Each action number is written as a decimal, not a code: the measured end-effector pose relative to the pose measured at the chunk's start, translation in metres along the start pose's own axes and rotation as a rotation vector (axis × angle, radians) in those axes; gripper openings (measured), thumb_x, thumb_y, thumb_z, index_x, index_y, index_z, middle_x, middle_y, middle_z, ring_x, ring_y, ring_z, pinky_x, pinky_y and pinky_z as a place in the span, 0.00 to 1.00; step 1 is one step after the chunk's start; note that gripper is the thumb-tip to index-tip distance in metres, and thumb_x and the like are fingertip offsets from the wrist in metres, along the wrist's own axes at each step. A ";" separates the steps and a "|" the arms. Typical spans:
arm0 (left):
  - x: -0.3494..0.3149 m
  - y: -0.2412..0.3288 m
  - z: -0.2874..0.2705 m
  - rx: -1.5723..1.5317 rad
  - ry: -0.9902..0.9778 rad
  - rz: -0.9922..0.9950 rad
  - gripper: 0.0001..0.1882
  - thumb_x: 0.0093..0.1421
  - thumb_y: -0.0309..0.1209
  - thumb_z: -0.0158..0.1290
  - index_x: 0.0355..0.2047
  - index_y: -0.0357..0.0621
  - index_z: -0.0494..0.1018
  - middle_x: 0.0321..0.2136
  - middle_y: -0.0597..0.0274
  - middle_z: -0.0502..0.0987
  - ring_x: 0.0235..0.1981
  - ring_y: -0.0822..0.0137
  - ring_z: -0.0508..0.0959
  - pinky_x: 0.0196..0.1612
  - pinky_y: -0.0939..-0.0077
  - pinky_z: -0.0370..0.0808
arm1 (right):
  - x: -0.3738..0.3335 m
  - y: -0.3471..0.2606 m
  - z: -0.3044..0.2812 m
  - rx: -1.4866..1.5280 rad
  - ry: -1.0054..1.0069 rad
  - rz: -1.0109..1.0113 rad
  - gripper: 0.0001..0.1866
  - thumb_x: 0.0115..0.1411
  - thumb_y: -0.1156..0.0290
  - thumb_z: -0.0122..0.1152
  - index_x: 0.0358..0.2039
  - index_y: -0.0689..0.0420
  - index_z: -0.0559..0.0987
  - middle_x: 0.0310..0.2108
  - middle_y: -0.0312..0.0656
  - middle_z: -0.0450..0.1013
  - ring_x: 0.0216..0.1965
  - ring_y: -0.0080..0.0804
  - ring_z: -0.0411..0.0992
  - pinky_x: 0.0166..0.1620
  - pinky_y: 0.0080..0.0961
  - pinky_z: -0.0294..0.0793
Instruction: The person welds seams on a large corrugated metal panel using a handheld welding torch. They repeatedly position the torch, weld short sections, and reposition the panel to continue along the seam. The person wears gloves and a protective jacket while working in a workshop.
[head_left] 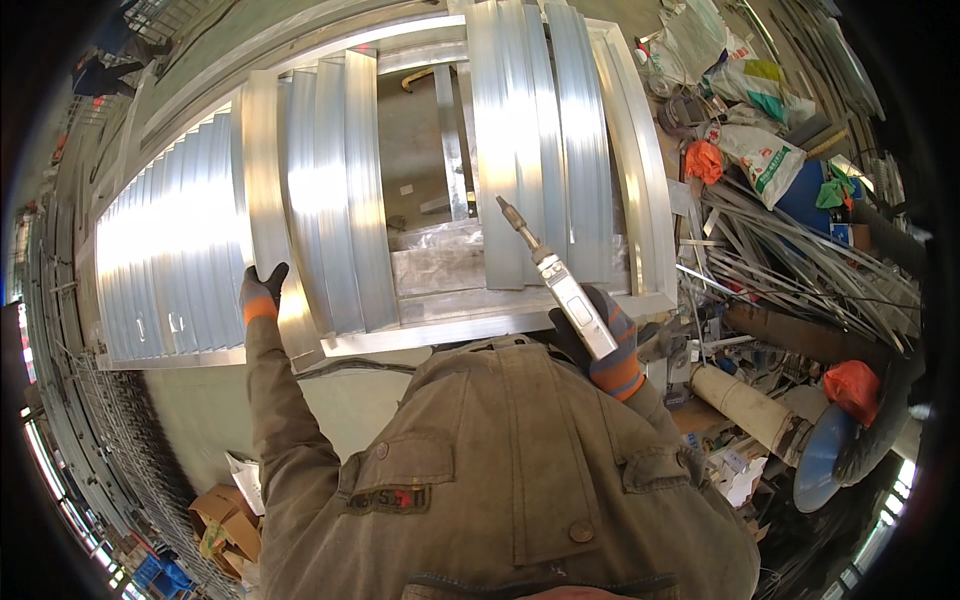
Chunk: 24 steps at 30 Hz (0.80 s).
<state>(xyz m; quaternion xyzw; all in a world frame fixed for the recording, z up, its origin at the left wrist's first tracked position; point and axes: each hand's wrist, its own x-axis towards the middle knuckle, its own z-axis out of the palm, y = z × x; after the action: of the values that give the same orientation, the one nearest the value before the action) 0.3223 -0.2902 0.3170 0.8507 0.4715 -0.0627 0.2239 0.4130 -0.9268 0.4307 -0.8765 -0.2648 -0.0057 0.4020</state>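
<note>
My left hand, in a dark glove with an orange cuff, grips the near part of a long silvery metal slat, thumb and fingers spread across its width. My right hand, in a dark, grey and orange glove, is closed round a white welding gun with a long metal nozzle. The nozzle tip points away and to the left, over the right-hand group of slats. Whether it touches them I cannot tell. More slats lie beside the held one, within a large metal frame.
An opening in the frame shows a bar and the floor. To the right are a pile of thin metal strips, sacks, a thick pipe and a blue disc. A cardboard box sits lower left; another person is far left.
</note>
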 end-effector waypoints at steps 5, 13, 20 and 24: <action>-0.043 0.078 0.031 0.521 0.511 0.112 0.47 0.67 0.56 0.69 0.78 0.47 0.67 0.77 0.46 0.69 0.75 0.44 0.72 0.75 0.53 0.74 | -0.001 0.002 0.000 -0.061 0.056 -0.041 0.20 0.64 0.74 0.81 0.55 0.60 0.84 0.46 0.50 0.83 0.44 0.54 0.83 0.45 0.43 0.84; -0.143 0.291 0.216 -0.086 -0.242 0.661 0.65 0.60 0.66 0.72 0.80 0.28 0.61 0.79 0.31 0.63 0.81 0.36 0.61 0.84 0.52 0.60 | 0.005 0.004 -0.002 -0.085 0.103 -0.008 0.19 0.65 0.73 0.81 0.54 0.59 0.85 0.45 0.49 0.83 0.43 0.54 0.84 0.45 0.42 0.84; -0.176 0.362 0.302 0.309 -0.219 0.481 0.78 0.53 0.59 0.78 0.87 0.38 0.40 0.88 0.43 0.41 0.86 0.35 0.48 0.83 0.57 0.63 | -0.006 0.013 -0.004 -0.141 0.090 0.047 0.18 0.65 0.71 0.81 0.53 0.59 0.85 0.44 0.49 0.83 0.42 0.55 0.84 0.44 0.42 0.84; -0.161 0.343 0.286 -0.026 -0.313 0.418 0.72 0.55 0.51 0.78 0.86 0.35 0.44 0.86 0.43 0.49 0.83 0.43 0.58 0.80 0.59 0.68 | -0.013 0.021 -0.009 -0.007 0.083 0.133 0.17 0.71 0.71 0.73 0.58 0.58 0.85 0.52 0.52 0.83 0.48 0.58 0.83 0.50 0.46 0.83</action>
<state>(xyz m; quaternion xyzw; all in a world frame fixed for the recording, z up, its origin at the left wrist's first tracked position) 0.5484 -0.6968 0.2235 0.9067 0.2456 -0.1397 0.3132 0.4133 -0.9507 0.4193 -0.8926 -0.1888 -0.0163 0.4091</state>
